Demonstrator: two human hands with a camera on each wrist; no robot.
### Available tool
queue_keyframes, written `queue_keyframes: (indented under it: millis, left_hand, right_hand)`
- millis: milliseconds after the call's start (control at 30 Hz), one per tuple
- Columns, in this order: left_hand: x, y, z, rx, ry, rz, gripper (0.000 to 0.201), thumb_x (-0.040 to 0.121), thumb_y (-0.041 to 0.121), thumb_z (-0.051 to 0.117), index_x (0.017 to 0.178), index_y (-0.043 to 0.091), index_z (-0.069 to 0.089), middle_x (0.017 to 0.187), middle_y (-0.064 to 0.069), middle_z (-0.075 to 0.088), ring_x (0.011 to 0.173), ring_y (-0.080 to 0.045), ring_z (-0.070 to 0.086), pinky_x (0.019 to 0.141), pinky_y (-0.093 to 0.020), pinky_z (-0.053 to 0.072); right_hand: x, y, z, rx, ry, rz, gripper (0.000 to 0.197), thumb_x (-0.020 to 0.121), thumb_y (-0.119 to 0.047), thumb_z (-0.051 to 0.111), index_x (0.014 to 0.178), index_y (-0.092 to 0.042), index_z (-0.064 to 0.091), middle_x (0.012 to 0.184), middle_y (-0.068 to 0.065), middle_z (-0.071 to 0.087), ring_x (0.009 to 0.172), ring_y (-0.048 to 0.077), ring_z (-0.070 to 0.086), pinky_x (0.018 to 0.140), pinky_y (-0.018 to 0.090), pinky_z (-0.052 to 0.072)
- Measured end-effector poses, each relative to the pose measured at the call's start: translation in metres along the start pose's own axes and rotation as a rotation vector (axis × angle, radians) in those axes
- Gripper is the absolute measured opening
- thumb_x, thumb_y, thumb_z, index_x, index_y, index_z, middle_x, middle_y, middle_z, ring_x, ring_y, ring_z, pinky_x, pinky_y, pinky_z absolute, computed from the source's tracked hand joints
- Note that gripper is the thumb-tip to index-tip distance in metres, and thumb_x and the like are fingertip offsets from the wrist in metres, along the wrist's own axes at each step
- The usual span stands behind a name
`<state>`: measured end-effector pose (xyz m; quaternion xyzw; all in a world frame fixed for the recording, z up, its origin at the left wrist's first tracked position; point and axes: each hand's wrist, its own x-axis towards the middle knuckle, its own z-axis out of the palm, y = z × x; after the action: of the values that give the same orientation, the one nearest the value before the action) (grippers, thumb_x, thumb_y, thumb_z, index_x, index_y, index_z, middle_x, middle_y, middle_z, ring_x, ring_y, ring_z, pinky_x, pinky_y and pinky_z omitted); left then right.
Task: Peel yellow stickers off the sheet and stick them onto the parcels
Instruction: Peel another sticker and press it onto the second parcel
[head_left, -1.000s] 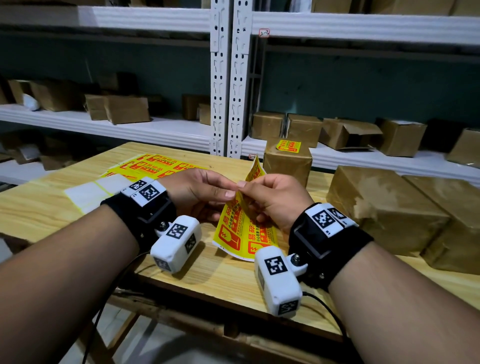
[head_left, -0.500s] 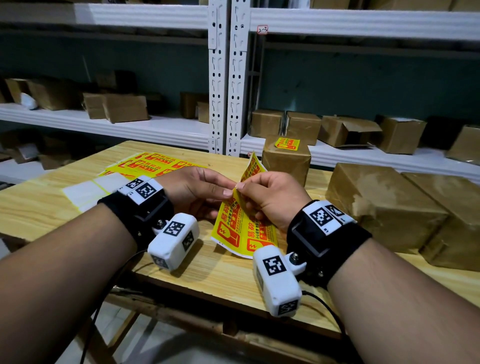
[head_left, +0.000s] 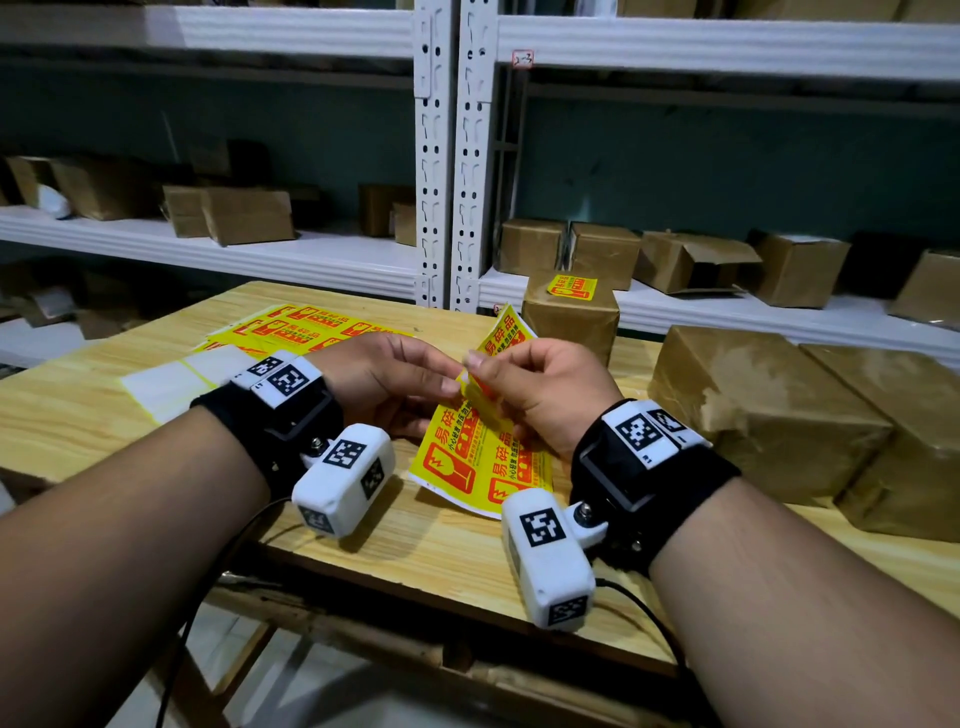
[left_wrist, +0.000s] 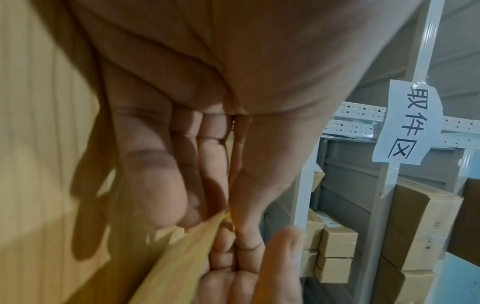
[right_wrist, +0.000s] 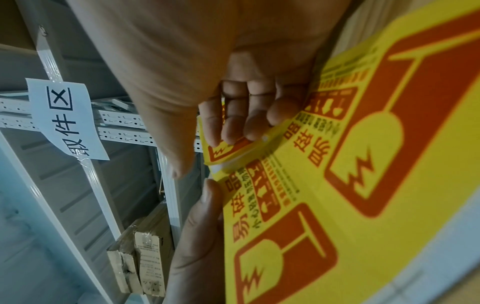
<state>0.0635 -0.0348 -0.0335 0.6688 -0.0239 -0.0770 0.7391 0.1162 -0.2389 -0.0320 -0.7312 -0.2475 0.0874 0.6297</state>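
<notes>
A yellow sticker sheet (head_left: 467, 457) with red print stands curled on the wooden table (head_left: 78, 415), lifted between both hands. My left hand (head_left: 447, 384) pinches the sheet's upper edge with thumb and fingers; the left wrist view shows that sheet (left_wrist: 182, 257) edge-on under the fingertips. My right hand (head_left: 475, 364) pinches the lifted corner of one yellow sticker (right_wrist: 228, 148), folded back from the sheet (right_wrist: 337, 185). A small brown parcel (head_left: 569, 332) behind the hands carries a yellow sticker (head_left: 571, 287) on top. Two large brown parcels (head_left: 763, 410) sit to the right.
More yellow sticker sheets (head_left: 306, 327) and white backing paper (head_left: 176, 374) lie at the table's left rear. White metal shelving (head_left: 436, 156) behind the table holds several brown boxes. The table's front edge runs just under my wrists.
My fingertips, touching before, have drawn slightly apart at the sheet's upper edge. The sheet stays in the same place on the table.
</notes>
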Motion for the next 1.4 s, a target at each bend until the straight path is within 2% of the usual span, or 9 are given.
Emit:
queue_keyframes:
  millis: [133, 267, 433, 600, 767, 967, 1200, 1333, 1400]
  left_hand:
    - [-0.001, 0.001, 0.001, 0.018, -0.020, -0.004, 0.060, 0.038, 0.023, 0.104, 0.092, 0.010, 0.082, 0.082, -0.013, 0.076, 0.067, -0.024, 0.073, 0.057, -0.029, 0.060]
    - [-0.001, 0.001, 0.000, 0.023, -0.004, -0.010, 0.062, 0.040, 0.021, 0.104, 0.095, 0.006, 0.081, 0.086, -0.017, 0.078, 0.069, -0.025, 0.075, 0.057, -0.029, 0.061]
    - [0.000, -0.001, 0.000, 0.023, 0.039, -0.013, 0.062, 0.035, 0.019, 0.103, 0.090, 0.004, 0.080, 0.081, -0.018, 0.077, 0.065, -0.025, 0.075, 0.054, -0.030, 0.060]
    - [0.004, -0.005, -0.002, 0.044, 0.096, 0.002, 0.056, 0.031, 0.021, 0.103, 0.080, 0.008, 0.079, 0.078, -0.018, 0.076, 0.068, -0.029, 0.073, 0.078, -0.040, 0.056]
    - [0.004, -0.002, -0.001, 0.055, 0.121, 0.016, 0.048, 0.026, 0.013, 0.099, 0.069, 0.009, 0.077, 0.069, -0.016, 0.074, 0.059, -0.025, 0.074, 0.057, -0.032, 0.061]
    - [0.007, 0.000, -0.003, 0.115, 0.215, 0.041, 0.024, 0.039, 0.017, 0.084, 0.062, 0.014, 0.077, 0.064, -0.007, 0.072, 0.058, -0.017, 0.068, 0.064, -0.023, 0.058]
    - [0.001, 0.009, -0.005, 0.193, 0.316, -0.062, 0.019, 0.045, 0.011, 0.080, 0.064, 0.010, 0.078, 0.062, -0.014, 0.071, 0.049, -0.024, 0.067, 0.051, -0.028, 0.058]
    - [-0.006, 0.015, 0.000, 0.214, 0.392, -0.112, 0.020, 0.044, 0.014, 0.083, 0.063, 0.013, 0.078, 0.065, -0.014, 0.070, 0.053, -0.028, 0.068, 0.052, -0.030, 0.059]
    - [-0.010, 0.018, 0.006, 0.213, 0.401, -0.146, 0.004, 0.060, 0.012, 0.081, 0.062, 0.014, 0.078, 0.066, -0.014, 0.069, 0.053, -0.028, 0.067, 0.053, -0.029, 0.058]
  right_hand:
    - [0.001, 0.003, 0.002, 0.026, -0.020, 0.002, 0.026, 0.076, -0.030, 0.090, 0.080, -0.013, 0.071, 0.060, 0.002, 0.061, 0.043, 0.013, 0.047, 0.042, 0.022, 0.040]
    - [0.000, 0.000, -0.001, -0.033, -0.022, 0.006, 0.012, 0.088, -0.022, 0.081, 0.079, -0.018, 0.074, 0.057, 0.000, 0.061, 0.041, 0.011, 0.048, 0.040, 0.020, 0.040]
    - [0.000, -0.002, 0.001, -0.078, -0.009, 0.002, 0.015, 0.093, -0.019, 0.070, 0.078, -0.019, 0.072, 0.059, 0.002, 0.062, 0.042, 0.013, 0.048, 0.042, 0.021, 0.037]
    - [0.005, -0.001, 0.003, -0.021, 0.064, 0.067, 0.023, 0.095, -0.019, 0.058, 0.073, -0.019, 0.064, 0.053, 0.002, 0.060, 0.041, 0.018, 0.048, 0.047, 0.025, 0.040]
    - [0.007, -0.005, -0.007, -0.031, 0.223, 0.086, 0.018, 0.097, -0.027, 0.052, 0.085, -0.018, 0.062, 0.069, 0.007, 0.061, 0.040, 0.019, 0.056, 0.043, 0.022, 0.037]
    - [0.009, -0.007, -0.014, -0.030, 0.344, 0.080, 0.022, 0.095, -0.027, 0.048, 0.099, -0.013, 0.064, 0.078, 0.011, 0.070, 0.037, 0.018, 0.060, 0.034, 0.016, 0.031]
    - [0.012, -0.011, -0.026, 0.163, 0.515, 0.099, 0.028, 0.096, -0.027, 0.046, 0.103, -0.009, 0.067, 0.090, 0.016, 0.076, 0.045, 0.023, 0.063, 0.047, 0.028, 0.050]
    - [0.003, -0.023, -0.035, 0.295, 0.547, 0.103, 0.022, 0.098, -0.023, 0.046, 0.087, -0.012, 0.062, 0.082, 0.014, 0.070, 0.061, 0.030, 0.065, 0.040, 0.020, 0.045]
    - [-0.001, -0.026, -0.036, 0.316, 0.535, 0.099, 0.021, 0.099, -0.023, 0.047, 0.089, -0.012, 0.062, 0.080, 0.012, 0.069, 0.061, 0.029, 0.065, 0.041, 0.020, 0.046]
